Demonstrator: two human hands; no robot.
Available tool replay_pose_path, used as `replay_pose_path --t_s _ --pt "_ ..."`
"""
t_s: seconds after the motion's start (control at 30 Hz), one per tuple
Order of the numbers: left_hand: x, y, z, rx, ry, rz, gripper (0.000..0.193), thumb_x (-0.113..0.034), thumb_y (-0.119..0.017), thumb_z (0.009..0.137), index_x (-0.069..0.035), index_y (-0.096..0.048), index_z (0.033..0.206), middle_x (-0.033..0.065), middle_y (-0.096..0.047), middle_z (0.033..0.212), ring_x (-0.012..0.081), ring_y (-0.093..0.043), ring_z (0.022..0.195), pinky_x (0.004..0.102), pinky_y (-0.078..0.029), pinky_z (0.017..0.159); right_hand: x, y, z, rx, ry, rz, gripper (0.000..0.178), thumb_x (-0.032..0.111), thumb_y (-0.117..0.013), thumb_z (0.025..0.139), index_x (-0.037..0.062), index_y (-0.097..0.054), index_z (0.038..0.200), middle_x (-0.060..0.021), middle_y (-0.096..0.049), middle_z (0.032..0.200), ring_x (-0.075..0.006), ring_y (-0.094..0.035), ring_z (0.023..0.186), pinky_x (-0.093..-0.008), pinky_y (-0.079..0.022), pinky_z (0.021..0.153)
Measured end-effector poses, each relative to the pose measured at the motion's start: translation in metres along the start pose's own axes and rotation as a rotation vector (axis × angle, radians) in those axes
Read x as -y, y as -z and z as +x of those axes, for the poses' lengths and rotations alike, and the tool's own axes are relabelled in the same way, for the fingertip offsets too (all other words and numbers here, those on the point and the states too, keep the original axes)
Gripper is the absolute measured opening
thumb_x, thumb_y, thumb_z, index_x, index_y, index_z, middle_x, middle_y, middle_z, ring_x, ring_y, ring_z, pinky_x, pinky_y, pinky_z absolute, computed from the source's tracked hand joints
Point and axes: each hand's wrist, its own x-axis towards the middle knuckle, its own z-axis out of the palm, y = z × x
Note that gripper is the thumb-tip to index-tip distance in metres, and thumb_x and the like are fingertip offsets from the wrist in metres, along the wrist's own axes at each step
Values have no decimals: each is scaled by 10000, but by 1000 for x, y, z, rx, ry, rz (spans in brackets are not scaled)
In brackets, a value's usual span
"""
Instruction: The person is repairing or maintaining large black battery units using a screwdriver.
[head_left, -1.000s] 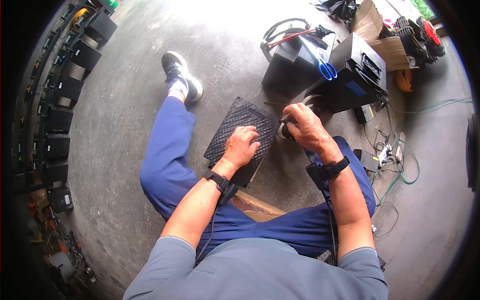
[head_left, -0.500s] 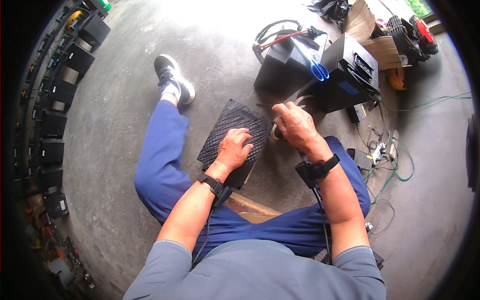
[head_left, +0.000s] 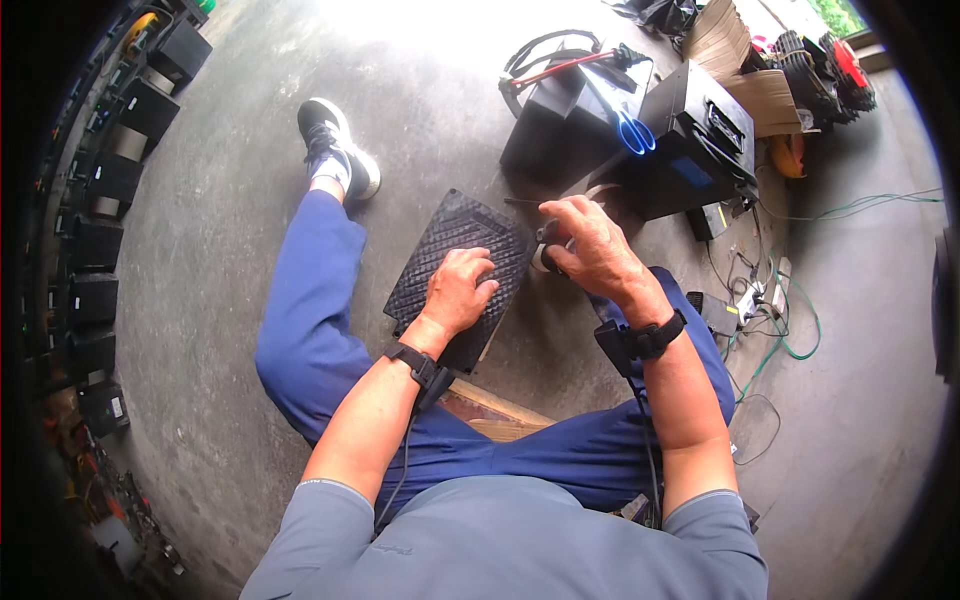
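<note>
Black box [head_left: 557, 140], upper right: blue-handled scissors [head_left: 622, 114] rest on top; contents hidden. Left hand [head_left: 461, 289] lies on the textured panel [head_left: 456, 230] between the knees, fingers loosely bent. Right hand [head_left: 597, 247] is beside the panel, grip indeterminable. Compared with one second earlier, all items appear farther left in view.

Your left hand [head_left: 458, 292] lies on the panel [head_left: 462, 220] before you; your right hand [head_left: 597, 250] is just right of it. Beyond your right hand, a left box [head_left: 550, 125] and a right box [head_left: 680, 115] stand on the floor [head_left: 220, 350], scissors [head_left: 634, 134] on the left one. Cables [head_left: 765, 350] lie rightward.
</note>
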Motion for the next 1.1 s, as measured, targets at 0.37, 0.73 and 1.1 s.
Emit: replay_pose_path --t_s 0.37,0.73,1.1 --pt "-3 2 1 10 23 -7 248 -131 -794 779 -43 -724 1000 124 -695 1239 318 -607 1206 417 -489 1038 -11 -2 -1 -16 3 31 326 6 -698 791 79 -670 1108 -106 -666 1020 -331 -643 1009 -429 -532 878" --pt "-1 2 2 21 24 -7 254 -147 -786 786 -40 -727 1008 129 -693 1247 320 -602 1214 420 -487 1041 -10 -5 -12 -41 148 -74 381 -41 -674 784 64 -614 1146 -99 -682 1090 -349 -640 1061 -435 -534 901" --pt "0 -2 -1 24 16 1 252 -156 -783 794 -48 -728 1014 127 -689 1259 322 -598 1221 422 -483 1048 -17 -13 -9 -113 -8 -28 324 75 -747 846 30 -621 1142 -145 -686 1003 -350 -675 953 -425 -545 850"
